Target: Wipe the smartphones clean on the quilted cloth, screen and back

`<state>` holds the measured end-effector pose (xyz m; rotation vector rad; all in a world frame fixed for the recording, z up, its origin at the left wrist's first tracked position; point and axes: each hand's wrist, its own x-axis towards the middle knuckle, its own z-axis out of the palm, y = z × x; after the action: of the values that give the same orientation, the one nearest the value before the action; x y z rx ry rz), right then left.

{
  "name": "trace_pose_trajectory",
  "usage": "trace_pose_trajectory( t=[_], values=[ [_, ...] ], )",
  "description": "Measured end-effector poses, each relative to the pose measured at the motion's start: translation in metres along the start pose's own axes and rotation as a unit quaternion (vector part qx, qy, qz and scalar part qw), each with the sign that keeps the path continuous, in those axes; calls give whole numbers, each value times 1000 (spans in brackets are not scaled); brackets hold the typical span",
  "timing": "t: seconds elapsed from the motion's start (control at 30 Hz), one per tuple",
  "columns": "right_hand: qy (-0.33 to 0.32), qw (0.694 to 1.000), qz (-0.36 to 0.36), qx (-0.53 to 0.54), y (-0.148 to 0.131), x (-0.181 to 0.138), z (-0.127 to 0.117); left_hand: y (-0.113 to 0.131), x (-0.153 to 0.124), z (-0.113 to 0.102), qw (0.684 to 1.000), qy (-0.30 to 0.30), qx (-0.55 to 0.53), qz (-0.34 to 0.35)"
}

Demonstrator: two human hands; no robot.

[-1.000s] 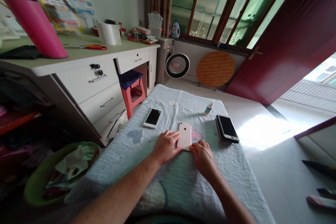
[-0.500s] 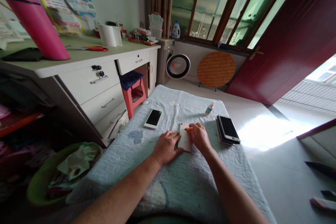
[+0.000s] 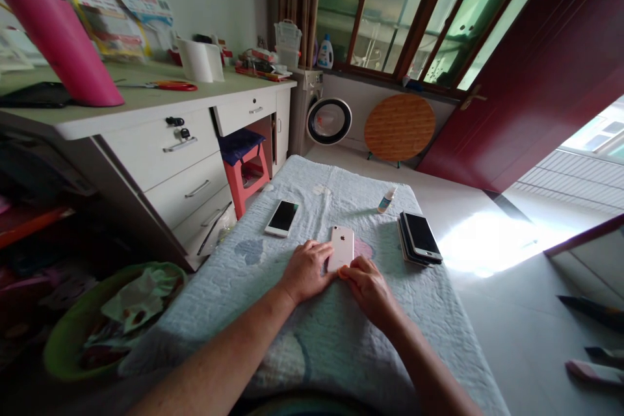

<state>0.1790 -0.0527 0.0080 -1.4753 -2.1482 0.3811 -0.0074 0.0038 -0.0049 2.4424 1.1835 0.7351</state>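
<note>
At the far left a green basin [image 3: 63, 344] sits low on the floor with crumpled cloth in it, below a white desk [image 3: 160, 143] with drawers. A pink cylinder [image 3: 58, 39] and red-handled scissors [image 3: 170, 86] rest on the desk top, and a red stool [image 3: 244, 169] is tucked under it. In the middle a pale quilted cover [image 3: 302, 351] lies over a low surface in front of the person. On its left part a white-framed phone [image 3: 281, 218] lies screen up, well apart from the hands. The left hand [image 3: 307, 270] rests palm down on the cover, fingers loose and unclenched, their tips against the left edge of the pink phone [image 3: 341, 246]. That phone lies flat, back up (its logo shows), near the middle of the cover. The right hand [image 3: 368, 286] has its fingers bent, tips touching the phone's near end; whether it pinches anything cannot be told. Further right, a small spray bottle [image 3: 387, 200] lies near the far edge, and a stack of dark phones [image 3: 419, 238] sits by the cover's right edge.
</note>
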Motion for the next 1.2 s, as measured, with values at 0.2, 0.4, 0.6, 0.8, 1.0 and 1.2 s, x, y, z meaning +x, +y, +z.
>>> trace_pose_trajectory(
  t=[0.2, 0.4, 0.6, 0.8, 1.0, 1.2],
  values=[
    [-16, 1000, -4, 26, 4, -11, -8, -1, 1, -1, 1000, 1, 7, 6],
    [-32, 999, 13, -4, 1, -1, -9, -4, 4, 2, 1000, -11, -3, -13],
    [-63, 995, -4, -77, -16, 20, 6, -1, 4, -3, 1000, -19, -5, -19],
    [-59, 995, -22, -75, -30, 33, 17, 0, 3, -6, 999, -19, -23, -25],
    [-53, 998, 12, -39, -14, 16, 5, -4, 5, 0, 1000, -19, -3, -18],
    [-46, 997, 51, -46, 4, 1, -16, -7, 4, 3, 1000, -12, 5, -7]
  ],
)
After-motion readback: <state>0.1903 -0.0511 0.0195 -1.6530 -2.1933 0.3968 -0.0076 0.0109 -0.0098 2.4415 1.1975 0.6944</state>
